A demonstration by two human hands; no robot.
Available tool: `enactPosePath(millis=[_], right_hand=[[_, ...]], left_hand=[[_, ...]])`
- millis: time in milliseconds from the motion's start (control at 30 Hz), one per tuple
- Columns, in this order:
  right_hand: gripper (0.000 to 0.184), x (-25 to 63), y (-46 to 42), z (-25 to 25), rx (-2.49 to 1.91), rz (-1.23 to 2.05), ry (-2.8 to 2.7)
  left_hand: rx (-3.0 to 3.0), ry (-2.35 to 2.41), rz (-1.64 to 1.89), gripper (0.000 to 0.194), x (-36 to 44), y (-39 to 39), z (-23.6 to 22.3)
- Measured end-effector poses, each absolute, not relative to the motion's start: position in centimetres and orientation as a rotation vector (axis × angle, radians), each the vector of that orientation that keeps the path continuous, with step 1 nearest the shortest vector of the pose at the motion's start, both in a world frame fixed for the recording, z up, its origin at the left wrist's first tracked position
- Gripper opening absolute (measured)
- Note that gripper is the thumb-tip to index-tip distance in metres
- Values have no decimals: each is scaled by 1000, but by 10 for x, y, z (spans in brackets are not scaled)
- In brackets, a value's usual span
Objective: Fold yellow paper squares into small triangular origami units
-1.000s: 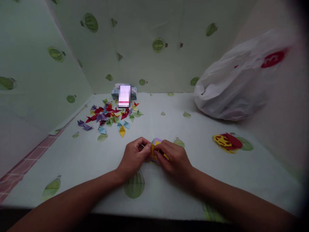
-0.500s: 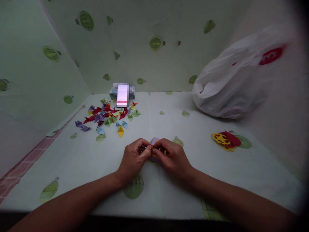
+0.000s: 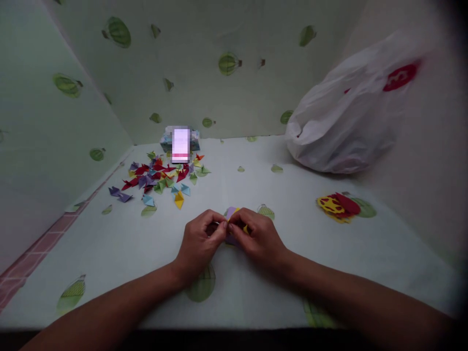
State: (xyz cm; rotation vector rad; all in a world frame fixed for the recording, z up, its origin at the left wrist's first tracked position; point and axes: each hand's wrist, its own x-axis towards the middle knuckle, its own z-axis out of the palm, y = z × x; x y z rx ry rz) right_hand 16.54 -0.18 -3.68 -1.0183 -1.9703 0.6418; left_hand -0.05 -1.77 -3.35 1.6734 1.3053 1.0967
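Note:
My left hand [image 3: 203, 241] and my right hand [image 3: 258, 236] meet at their fingertips above the table, each closed in a pinch. Between them is a small yellow cut-out piece [image 3: 247, 229], mostly hidden by the fingers; its material cannot be made out. Beneath the fingertips lies a flat purple piece [image 3: 231, 240], showing below and just behind the hands. Whether the purple piece is attached to the yellow one is hidden.
Many folded paper pieces [image 3: 161, 184] in several colours lie scattered at the back left. Behind them a lit phone [image 3: 181, 145] leans on a patterned box [image 3: 166, 141]. Yellow and red cut-outs [image 3: 332, 205] are piled at right, before a white plastic bag [image 3: 340, 122].
The whole view has shifted slightly, so the table things appear a little farther left. Both hands stay pinched together; less of the yellow piece shows between the fingers.

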Motion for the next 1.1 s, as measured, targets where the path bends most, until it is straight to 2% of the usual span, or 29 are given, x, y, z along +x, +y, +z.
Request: enactPosePath(millis=[633,867,1100], right_hand=[[14,164,-2,-38,-965,644,-1948],[8,165,-2,-36,-975,755,-1901],[7,165,-1,-37,-988,692,-1916]], left_hand=[[1593,1316,1106,13,1,-17,-28],[1654,1320,1125,12,1,-18,-29],[1758,1308,1127,9,1,-19,-28]])
